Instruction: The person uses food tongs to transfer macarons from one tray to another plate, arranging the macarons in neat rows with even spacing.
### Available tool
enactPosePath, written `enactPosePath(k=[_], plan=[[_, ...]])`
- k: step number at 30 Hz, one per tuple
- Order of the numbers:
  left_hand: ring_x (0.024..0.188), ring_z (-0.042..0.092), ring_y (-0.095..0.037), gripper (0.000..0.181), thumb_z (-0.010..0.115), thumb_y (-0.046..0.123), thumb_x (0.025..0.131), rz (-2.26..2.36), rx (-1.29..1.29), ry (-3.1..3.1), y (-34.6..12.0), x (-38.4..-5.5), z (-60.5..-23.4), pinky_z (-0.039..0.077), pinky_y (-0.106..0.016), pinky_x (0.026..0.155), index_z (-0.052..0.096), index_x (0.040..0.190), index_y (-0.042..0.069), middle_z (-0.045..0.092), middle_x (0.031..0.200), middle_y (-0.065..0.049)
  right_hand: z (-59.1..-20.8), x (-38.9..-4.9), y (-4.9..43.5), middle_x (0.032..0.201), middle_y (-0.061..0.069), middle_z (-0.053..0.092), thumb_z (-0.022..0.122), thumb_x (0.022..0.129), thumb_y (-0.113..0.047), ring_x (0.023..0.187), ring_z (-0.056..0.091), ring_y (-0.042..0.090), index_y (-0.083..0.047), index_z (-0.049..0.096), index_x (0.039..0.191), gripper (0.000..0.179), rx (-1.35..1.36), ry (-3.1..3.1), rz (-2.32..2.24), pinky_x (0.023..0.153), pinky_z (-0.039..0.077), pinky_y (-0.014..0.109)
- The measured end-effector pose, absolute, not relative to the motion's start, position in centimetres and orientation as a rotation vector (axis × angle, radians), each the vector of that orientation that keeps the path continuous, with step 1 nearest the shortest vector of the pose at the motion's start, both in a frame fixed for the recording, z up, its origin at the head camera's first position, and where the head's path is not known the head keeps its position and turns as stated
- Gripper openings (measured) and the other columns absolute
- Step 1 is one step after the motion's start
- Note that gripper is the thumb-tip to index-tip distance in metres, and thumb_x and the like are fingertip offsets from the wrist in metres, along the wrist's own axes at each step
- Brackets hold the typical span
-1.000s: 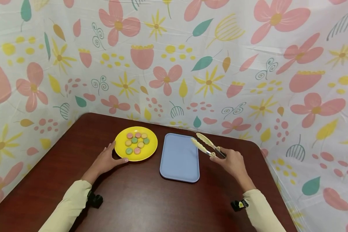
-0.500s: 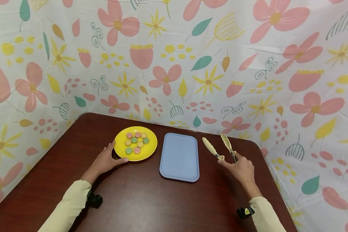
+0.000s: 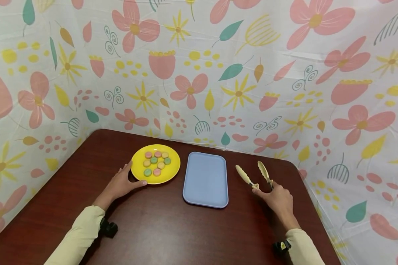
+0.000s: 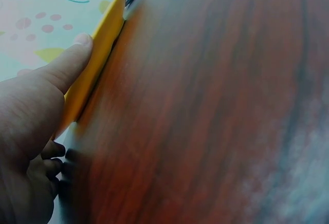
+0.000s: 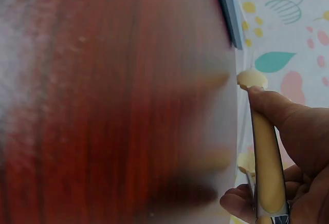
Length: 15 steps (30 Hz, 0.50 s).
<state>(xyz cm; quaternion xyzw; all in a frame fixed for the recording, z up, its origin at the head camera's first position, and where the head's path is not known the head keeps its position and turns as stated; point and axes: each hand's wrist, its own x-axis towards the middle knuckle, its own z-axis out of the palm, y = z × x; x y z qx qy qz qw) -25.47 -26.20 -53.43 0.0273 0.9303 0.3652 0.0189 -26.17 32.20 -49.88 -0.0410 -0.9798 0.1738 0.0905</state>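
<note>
A round yellow plate [image 3: 171,173] with several small pink, green and tan macarons [image 3: 157,172] stands at the back left of the table. My left hand [image 3: 121,183] holds its near-left rim, thumb at the front and fingers along the left side; in the left wrist view the thumb [image 4: 69,62] lies against the plate edge. My right hand [image 3: 278,200] grips a pair of tongs [image 3: 243,174] with cream tips, spread apart with nothing between them. The tongs point away from me, right of the blue tray [image 3: 205,180]. In the right wrist view the thumb presses along one tong arm [image 5: 268,162].
The blue rectangular tray lies between the plate and the tongs, nothing on it. Dark brown wooden table [image 3: 172,228] extends toward me. A flower-printed cloth [image 3: 192,73] hangs behind the table and along both sides.
My right hand has moved right and a little toward me with the tongs, away from the tray's far right corner. The tongs have spread wider. My left hand and the plate stay put.
</note>
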Motion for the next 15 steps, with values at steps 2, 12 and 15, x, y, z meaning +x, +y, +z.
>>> enactPosePath(k=[2, 12, 15], plan=[[0.151, 0.011, -0.054, 0.128, 0.077, 0.066, 0.081, 1.132, 0.084, 2.89, -26.22, -25.45, -53.38, 0.017, -0.07, 0.119, 0.003, 0.164, 0.002, 0.016, 0.166, -0.029, -50.07, -26.1, 32.18, 0.085, 0.028, 0.068, 0.079, 0.075, -0.07, 0.071, 0.064, 0.045, 0.008, 0.065, 0.122, 0.092, -0.126, -2.922, 0.522, 0.064, 0.053, 0.059], [0.152, 0.009, -0.053, 0.127, 0.076, 0.064, 0.082, 1.141, 0.108, 2.879, -26.5, -25.5, -53.32, 0.016, -0.07, 0.119, 0.002, 0.164, 0.004, 0.014, 0.167, -0.027, -50.54, -25.96, 31.4, 0.07, 0.017, 0.062, 0.079, 0.077, -0.066, 0.056, 0.056, 0.031, 0.006, 0.066, 0.107, 0.08, -0.135, -2.971, 0.485, 0.049, 0.047, 0.046], [0.153, 0.006, -0.051, 0.125, 0.076, 0.062, 0.084, 1.142, 0.132, 2.875, -26.62, -25.51, -53.27, 0.013, -0.068, 0.121, 0.0, 0.164, 0.004, 0.011, 0.168, -0.026, -50.56, -25.82, 31.21, 0.069, 0.016, 0.061, 0.08, 0.077, -0.065, 0.056, 0.057, 0.032, 0.004, 0.064, 0.098, 0.074, -0.13, -2.964, 0.484, 0.051, 0.048, 0.048]])
